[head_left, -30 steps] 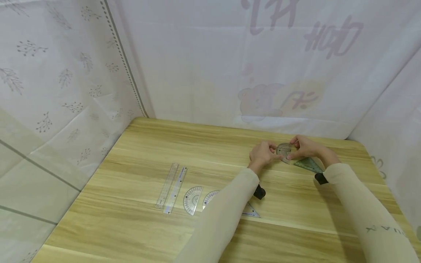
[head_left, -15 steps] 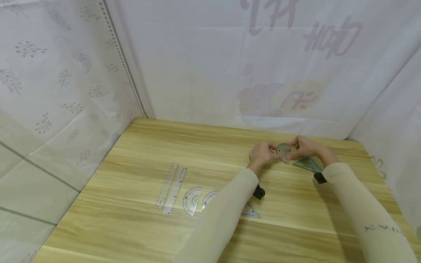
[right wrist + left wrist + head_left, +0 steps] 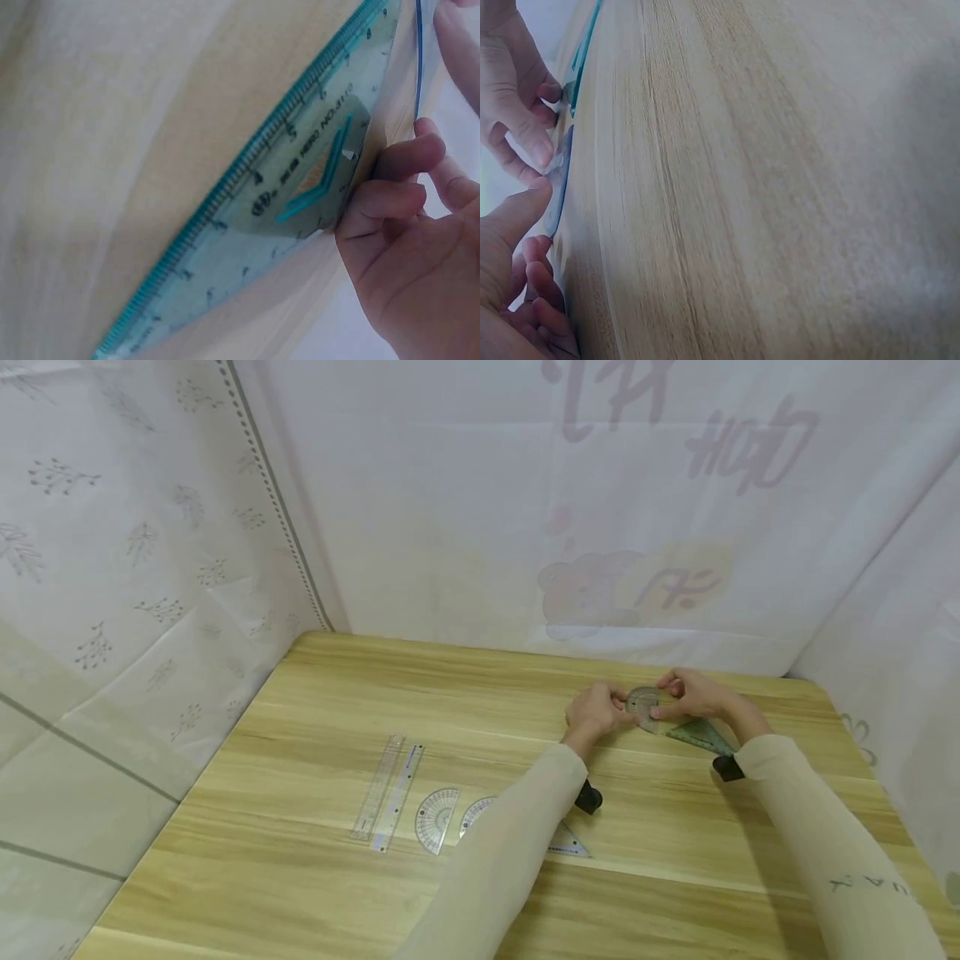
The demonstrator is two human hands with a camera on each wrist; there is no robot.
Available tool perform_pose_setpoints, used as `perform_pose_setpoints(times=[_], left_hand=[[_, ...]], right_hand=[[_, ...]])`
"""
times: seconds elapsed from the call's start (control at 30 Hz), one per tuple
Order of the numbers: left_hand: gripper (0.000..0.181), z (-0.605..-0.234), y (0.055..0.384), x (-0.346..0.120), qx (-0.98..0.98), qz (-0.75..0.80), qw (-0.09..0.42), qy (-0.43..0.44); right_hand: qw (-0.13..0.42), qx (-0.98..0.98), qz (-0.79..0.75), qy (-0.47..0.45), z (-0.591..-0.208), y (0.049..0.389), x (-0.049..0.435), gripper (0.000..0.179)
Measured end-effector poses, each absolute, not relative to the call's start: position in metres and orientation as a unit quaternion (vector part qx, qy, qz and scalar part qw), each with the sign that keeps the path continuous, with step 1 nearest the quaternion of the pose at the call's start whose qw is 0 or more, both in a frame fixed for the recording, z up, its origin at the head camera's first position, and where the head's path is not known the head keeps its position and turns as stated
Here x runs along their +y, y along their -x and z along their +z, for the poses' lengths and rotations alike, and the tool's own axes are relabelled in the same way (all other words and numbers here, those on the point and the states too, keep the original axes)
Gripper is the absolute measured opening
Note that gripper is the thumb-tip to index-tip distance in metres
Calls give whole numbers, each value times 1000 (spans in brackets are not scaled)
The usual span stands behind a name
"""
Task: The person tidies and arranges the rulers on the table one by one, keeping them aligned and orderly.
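A clear, greyish protractor (image 3: 642, 707) is between my two hands near the back right of the table. My left hand (image 3: 592, 708) pinches its curved left side, thumb on top, as the left wrist view also shows. My right hand (image 3: 701, 695) grips the straight right side by thumb and fingers. Seen almost edge-on in the left wrist view, the protractor (image 3: 559, 187) is partly covered by fingertips. Just below my right hand lies a green-edged set square (image 3: 699, 735). In the right wrist view that set square (image 3: 247, 217) is close to the curled lower fingers.
Two clear rulers, one on the left (image 3: 377, 789) and one beside it (image 3: 397, 797), lie left of my forearm. Two more protractors lie nearby, one whole (image 3: 437, 821), one (image 3: 474, 814) partly under the left sleeve. A clear set square (image 3: 570, 841) pokes out beyond that sleeve.
The head view has shifted slightly. Both hands stay on the protractor; my right thumb and fingers have moved very little, a touch to the left.
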State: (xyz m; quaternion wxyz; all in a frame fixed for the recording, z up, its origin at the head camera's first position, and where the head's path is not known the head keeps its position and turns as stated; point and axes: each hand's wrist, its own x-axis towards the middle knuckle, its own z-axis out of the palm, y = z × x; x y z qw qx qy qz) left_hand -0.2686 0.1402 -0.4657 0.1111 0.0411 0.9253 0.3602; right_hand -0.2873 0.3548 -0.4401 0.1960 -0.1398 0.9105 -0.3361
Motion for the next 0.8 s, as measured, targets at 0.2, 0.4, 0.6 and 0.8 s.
perform_pose_setpoints(times=[0.2, 0.4, 0.6, 0.8], left_hand=[[40, -467, 272, 140, 925, 362, 110, -36], [39, -469, 273, 142, 927, 358, 109, -34], [38, -469, 273, 143, 929, 354, 106, -31], [36, -470, 272, 145, 930, 350, 106, -30]], right_hand=[[166, 912, -352, 130, -442, 286, 354, 58], [155, 919, -342, 118, -446, 288, 354, 61], [152, 919, -347, 110, -446, 286, 353, 61], [158, 914, -358, 109, -444, 284, 353, 61]])
